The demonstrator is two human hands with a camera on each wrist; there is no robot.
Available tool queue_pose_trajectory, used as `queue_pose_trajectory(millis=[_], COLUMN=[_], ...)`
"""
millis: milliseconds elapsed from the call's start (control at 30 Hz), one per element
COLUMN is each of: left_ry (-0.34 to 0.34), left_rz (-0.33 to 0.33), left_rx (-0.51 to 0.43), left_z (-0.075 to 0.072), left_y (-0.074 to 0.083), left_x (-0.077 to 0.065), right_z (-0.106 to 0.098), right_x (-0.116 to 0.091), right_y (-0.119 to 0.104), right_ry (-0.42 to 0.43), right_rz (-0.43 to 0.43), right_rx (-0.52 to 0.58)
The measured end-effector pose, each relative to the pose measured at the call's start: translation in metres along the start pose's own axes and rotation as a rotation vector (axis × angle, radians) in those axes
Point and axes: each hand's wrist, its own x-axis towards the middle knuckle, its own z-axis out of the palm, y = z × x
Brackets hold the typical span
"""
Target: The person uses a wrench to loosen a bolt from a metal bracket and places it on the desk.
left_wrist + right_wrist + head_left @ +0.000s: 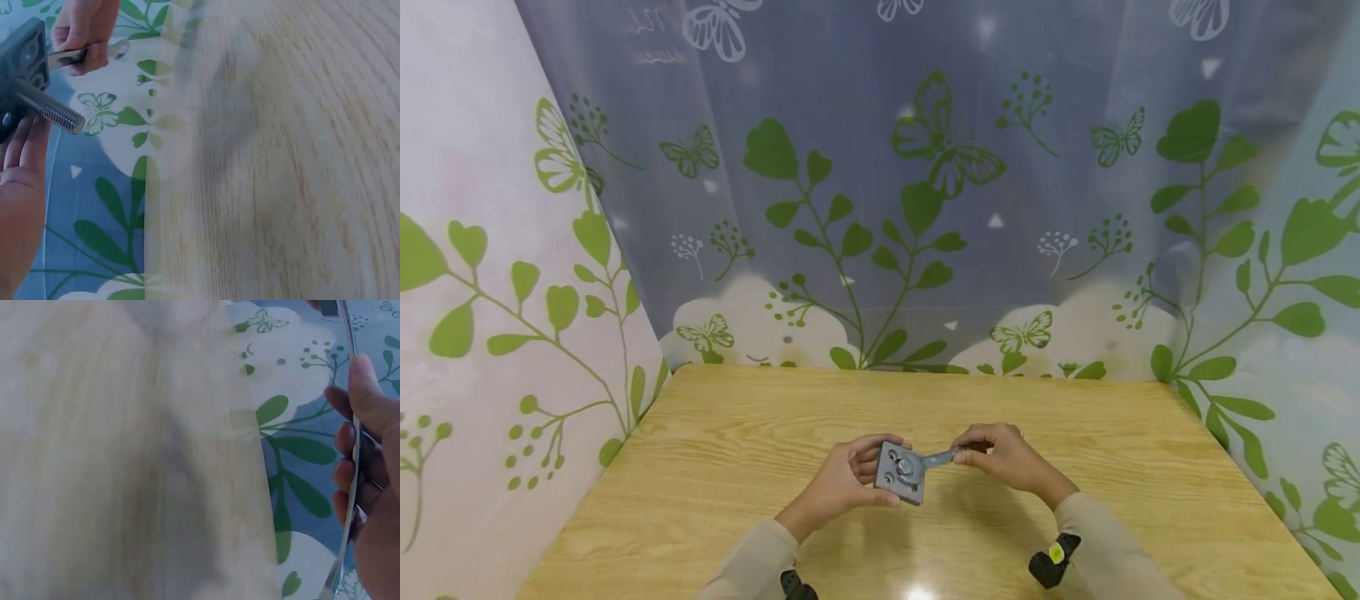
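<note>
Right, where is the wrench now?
In the head view, the wrench is low and just right of centre, gripped by the right hand, its other end at the grey plate in the left hand.

Apparel and Worn Equipment: Visible Features

Left sleeve (748,560), seven o'clock in the head view: plain beige, long. Right sleeve (1108,542), between four and five o'clock: matching beige. Left wrist unit (796,586): black, cropped by the frame. Right wrist unit (1045,572), five o'clock: black, blocky, with round yellow-green marking (1057,553).

This looks like a screened-off workspace, with printed sheets (842,92) (green leaves (771,150) and butterflies (943,142)) around a wood-grained table (760,408).
</note>
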Motion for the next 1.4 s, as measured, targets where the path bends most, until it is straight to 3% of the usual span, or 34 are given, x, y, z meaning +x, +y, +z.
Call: queue_pose_trajectory(millis=[267, 400, 767, 1033, 1167, 1400], left_ry=[-0.086, -0.117, -0.16, -0.166, -0.12, -0.013], left_rz=[0.031, 0.002, -0.034, -0.042, -0.032, -0.039], left_rx=[0.019, 0.056, 0.046, 0.099, 0.118, 0.124], left_z=[0.002, 0.003, 0.007, 0.008, 0.005, -0.002], left_y=[-0.004, -0.005, -0.006, -0.011, -0.014, -0.016], left_x=[0.001, 0.001, 0.002, 0.004, 0.003, -0.002], right_z=[-0.027, -0.036, -0.049, -0.05, -0.051, -0.053], right_x=[0.028, 0.039, 0.048, 0.044, 0.035, 0.008], right_y=[-0.004, -0.013, -0.032, -0.03, -0.02, 0.002], right_ry=[-0.147, -0.207, -0.247, -0.242, -0.178, -0.046], right_rz=[-0.125, -0.165, -0.196, -0.137, -0.102, 0.117], right_rx=[-0.066, -0.13, -0.216, -0.281, -0.29, -0.198])
